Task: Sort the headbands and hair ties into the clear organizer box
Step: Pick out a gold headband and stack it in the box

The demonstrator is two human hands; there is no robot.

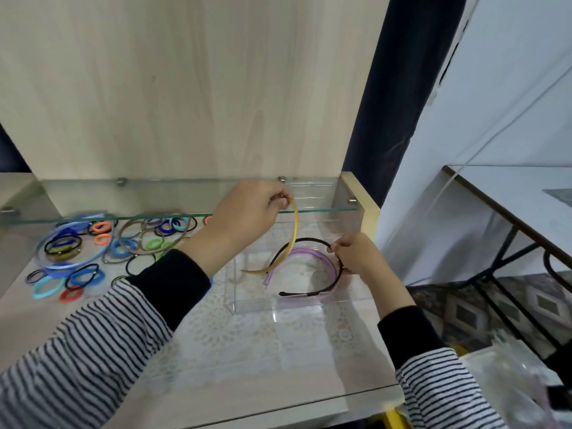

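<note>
A pale wood-grain desk carries a white lace-patterned mat under the work area, with a tall light wood back panel rising behind it and a narrow glass shelf fixed across on metal studs. To the right hang a dark navy curtain and a white wall, and a second table with black metal legs stands over a patterned floor covering.

The clear rectangular plastic organizer box sits on the mat at the right of the desk, beneath the shelf's right end. Inside it lie a thin black headband and a lilac plastic headband, nested one within the other.

The left hand, in a black cuff and striped sleeve, is above the box's left side; its grip is pinched on the upper end of a slim yellow headband, which hangs in a curve from the fingers down into the box, its lower tip near the box's left wall. The right hand is at the box's right edge, its grip closed on the right side of the black headband.

A loose pile of coloured hair ties and a blue headband lie on the desk well to the left of both hands.
</note>
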